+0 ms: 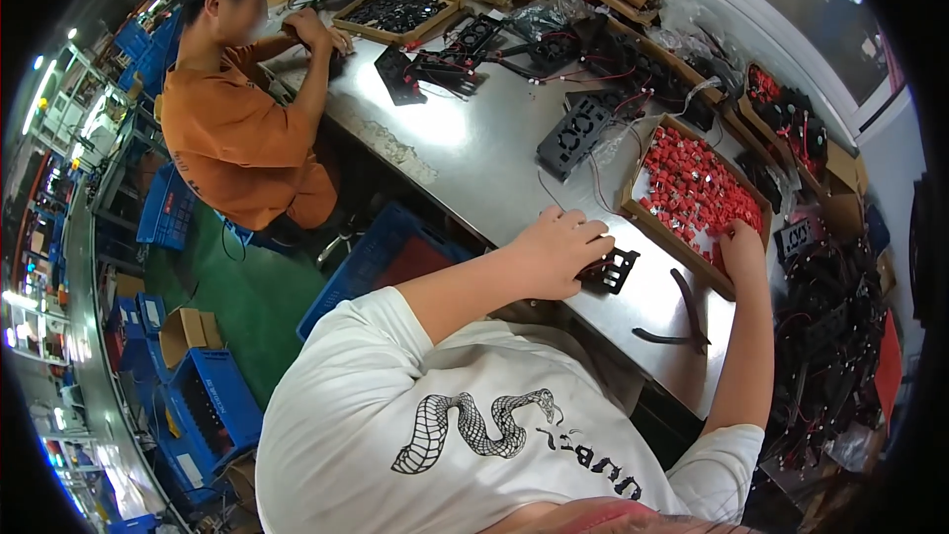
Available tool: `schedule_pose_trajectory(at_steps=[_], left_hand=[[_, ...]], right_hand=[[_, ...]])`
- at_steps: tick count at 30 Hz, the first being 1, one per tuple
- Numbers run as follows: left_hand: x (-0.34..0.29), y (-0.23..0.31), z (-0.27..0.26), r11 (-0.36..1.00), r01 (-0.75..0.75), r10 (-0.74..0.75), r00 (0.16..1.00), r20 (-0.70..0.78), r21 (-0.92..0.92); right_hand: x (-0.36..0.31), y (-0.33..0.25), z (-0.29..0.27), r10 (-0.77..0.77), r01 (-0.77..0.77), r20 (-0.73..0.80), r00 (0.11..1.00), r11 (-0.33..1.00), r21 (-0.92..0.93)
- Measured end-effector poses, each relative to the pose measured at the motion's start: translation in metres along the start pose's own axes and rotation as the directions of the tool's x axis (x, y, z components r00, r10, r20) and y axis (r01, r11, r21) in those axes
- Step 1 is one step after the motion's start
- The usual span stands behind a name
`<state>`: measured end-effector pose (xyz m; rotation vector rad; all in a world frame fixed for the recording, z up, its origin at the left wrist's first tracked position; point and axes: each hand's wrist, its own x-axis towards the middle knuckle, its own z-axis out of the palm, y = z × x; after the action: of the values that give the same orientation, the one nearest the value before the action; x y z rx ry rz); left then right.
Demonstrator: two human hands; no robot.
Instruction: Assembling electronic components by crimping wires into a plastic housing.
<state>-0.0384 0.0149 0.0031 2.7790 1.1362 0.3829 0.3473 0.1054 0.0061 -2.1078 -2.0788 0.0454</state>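
My left hand [563, 255] is closed round a black slotted panel [620, 273] at the near edge of the metal table; the fingers hide much of it. My right hand [743, 255] reaches into the right end of a shallow cardboard box [676, 245], fingertips bent down among many small red plastic parts [687, 183]. What those fingertips pinch, if anything, is too hidden to make out. Between my arms lies a pair of dark-handled pliers [692, 311], its handles spread. Beyond my left hand rests a black panel with round cutouts [573, 133], with thin wires beside it.
A co-worker in orange [237, 129] sits at the table's far left, hands on the tabletop. Black assemblies with wires [534, 51] and a tray of black parts [395, 12] line the back. A heap of black parts [830, 346] stands right. Blue crates [213, 405] are on the green floor.
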Motion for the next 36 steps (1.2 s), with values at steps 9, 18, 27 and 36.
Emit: schedule_pose_trajectory(at_steps=[9, 18, 27, 36], left_hand=[[0.006, -0.01, 0.013, 0.991, 0.063, -0.073, 0.994, -0.076, -0.12], [0.008, -0.006, 0.019, 0.997, 0.042, -0.053, 0.986, -0.156, -0.069], [0.005, -0.005, 0.02, 0.984, 0.105, -0.126, 0.982, -0.14, -0.144], [0.005, -0.009, 0.019, 0.987, 0.093, -0.114, 0.98, -0.161, -0.134]], right_hand=[[-0.011, 0.0, -0.01, 0.077, -0.032, -0.149, 0.986, 0.958, 0.284], [0.012, -0.068, -0.001, -0.174, 0.171, -0.01, 0.985, 0.957, 0.235], [0.024, -0.079, 0.003, -0.172, 0.164, 0.035, 0.985, 0.973, 0.162], [0.056, -0.074, 0.0, -0.239, 0.202, 0.247, 0.939, 0.965, 0.165]])
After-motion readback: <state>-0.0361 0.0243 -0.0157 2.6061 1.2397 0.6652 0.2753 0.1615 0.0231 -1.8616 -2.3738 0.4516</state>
